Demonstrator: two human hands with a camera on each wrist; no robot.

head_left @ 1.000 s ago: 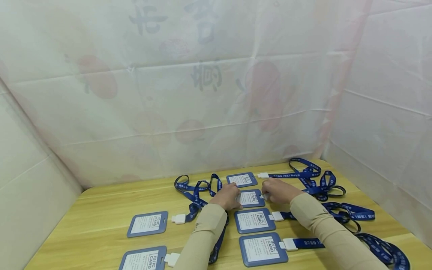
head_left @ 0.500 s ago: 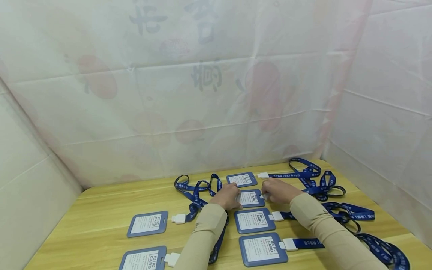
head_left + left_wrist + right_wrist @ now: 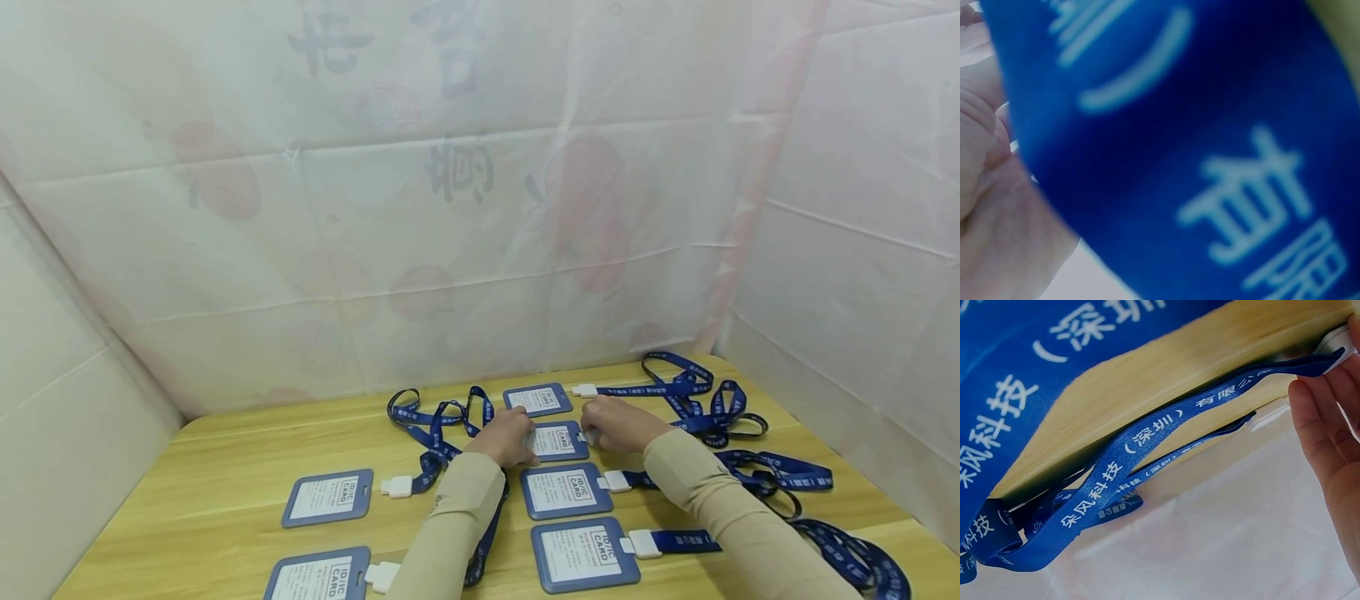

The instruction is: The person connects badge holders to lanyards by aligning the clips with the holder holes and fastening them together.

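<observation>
In the head view my left hand (image 3: 504,438) holds the left end of a blue-framed ID badge holder (image 3: 557,442), lying second from the back in the right-hand column. At that holder's slotted end, my right hand (image 3: 619,423) pinches a white lanyard clip (image 3: 1337,341), better seen in the right wrist view. From the clip runs a blue printed lanyard (image 3: 1147,431) with white lettering. The right fingers partly hide where clip and holder meet. A blue lanyard (image 3: 1166,144) fills most of the left wrist view and covers what the left fingertips touch.
Behind lies another badge holder (image 3: 537,400), apart from its white clip (image 3: 585,390). Nearer are two clipped holders (image 3: 567,490) (image 3: 585,554). Leftward, one holder (image 3: 327,498) lies apart from its clip (image 3: 397,487); another holder (image 3: 318,577) is clipped. White cloth walls (image 3: 375,250) enclose the wooden table (image 3: 202,475).
</observation>
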